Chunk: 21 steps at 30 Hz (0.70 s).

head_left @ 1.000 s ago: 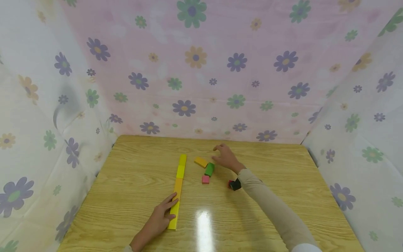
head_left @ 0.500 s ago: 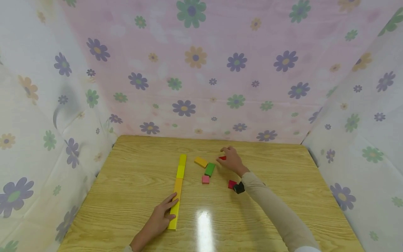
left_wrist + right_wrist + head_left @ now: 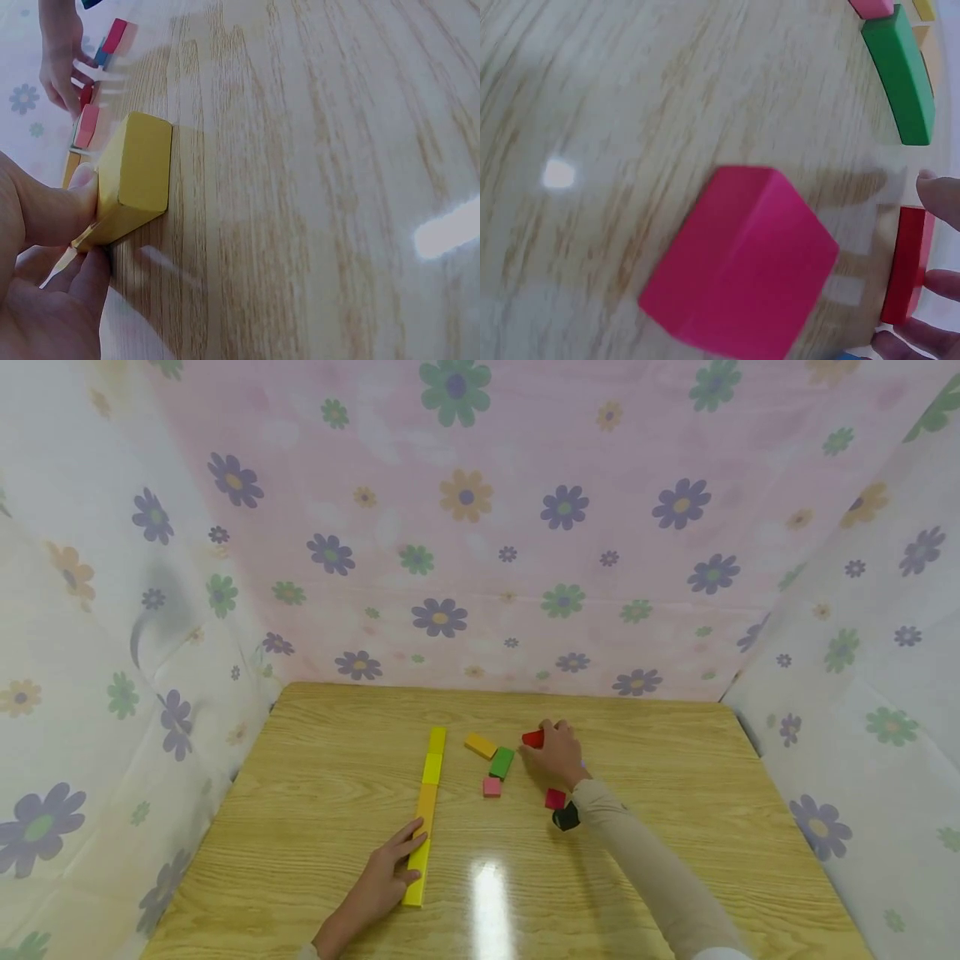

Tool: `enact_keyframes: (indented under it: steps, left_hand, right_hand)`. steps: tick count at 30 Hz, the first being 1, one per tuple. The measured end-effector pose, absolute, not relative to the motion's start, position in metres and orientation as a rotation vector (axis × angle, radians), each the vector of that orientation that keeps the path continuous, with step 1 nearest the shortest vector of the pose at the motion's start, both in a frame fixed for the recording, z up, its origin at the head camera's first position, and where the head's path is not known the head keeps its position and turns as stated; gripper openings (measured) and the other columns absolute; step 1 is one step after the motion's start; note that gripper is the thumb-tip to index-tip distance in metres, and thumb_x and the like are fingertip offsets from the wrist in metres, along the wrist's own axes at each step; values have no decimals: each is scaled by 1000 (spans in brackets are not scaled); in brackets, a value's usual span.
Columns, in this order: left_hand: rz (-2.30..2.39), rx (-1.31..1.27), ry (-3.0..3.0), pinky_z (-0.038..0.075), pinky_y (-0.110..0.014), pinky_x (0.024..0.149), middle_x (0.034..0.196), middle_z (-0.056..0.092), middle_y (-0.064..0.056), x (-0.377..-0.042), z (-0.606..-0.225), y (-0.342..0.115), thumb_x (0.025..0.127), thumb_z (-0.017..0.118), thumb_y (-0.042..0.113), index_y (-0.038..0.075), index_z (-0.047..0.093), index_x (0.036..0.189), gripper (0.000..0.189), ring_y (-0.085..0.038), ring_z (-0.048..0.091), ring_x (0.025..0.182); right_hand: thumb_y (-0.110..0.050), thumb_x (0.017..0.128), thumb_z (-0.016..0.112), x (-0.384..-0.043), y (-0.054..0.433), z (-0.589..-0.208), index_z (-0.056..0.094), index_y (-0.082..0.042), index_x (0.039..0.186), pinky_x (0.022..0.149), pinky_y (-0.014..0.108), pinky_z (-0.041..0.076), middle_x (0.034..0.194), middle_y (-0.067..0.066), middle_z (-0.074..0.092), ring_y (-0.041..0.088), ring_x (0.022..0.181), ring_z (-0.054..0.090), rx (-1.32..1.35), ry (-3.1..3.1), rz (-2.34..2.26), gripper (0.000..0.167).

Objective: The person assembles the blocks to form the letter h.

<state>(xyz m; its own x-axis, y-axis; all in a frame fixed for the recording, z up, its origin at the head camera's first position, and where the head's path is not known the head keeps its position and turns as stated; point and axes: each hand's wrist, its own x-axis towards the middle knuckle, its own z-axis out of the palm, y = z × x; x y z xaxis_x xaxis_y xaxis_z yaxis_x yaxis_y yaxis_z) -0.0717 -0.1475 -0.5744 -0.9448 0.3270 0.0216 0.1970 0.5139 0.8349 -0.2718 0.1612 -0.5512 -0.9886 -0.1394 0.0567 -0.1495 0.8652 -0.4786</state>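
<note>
A straight, slim row of yellow and orange blocks [image 3: 427, 800] lies end to end on the tabletop [image 3: 315, 793]; a smooth, oblong red block [image 3: 904, 262] lies beyond the crimson block [image 3: 555, 799]. The left hand [image 3: 381, 878] pinches the row's near part between thumb and fingers. The right hand [image 3: 558, 755] arches, partly spread, fingers touching the red block, thumb clear of it.
</note>
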Motion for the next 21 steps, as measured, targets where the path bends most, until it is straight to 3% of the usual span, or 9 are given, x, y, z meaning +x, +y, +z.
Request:
enact_keyframes:
  steps: [11, 21]
  left_hand:
    - [1414, 451, 2598, 36, -45, 102, 151, 30, -14, -71, -575, -147, 81, 65, -11, -6, 46, 135, 57, -38, 30, 135]
    - [1430, 442, 2599, 36, -44, 102, 151, 30, -14, -72, -577, -148, 81, 64, -12, -6, 46, 135, 58, -37, 30, 135]
  right_hand:
    - [-30, 86, 65, -272, 161, -558, 54, 1, 118, 75, 50, 45, 110, 23, 49, 35, 96, 45, 217, -3005, 852, 46]
    - [-20, 81, 74, -271, 165, -547, 58, 4, 110, 71, 40, 53, 101, 19, 56, 30, 86, 54, 363, -2986, 909, 41]
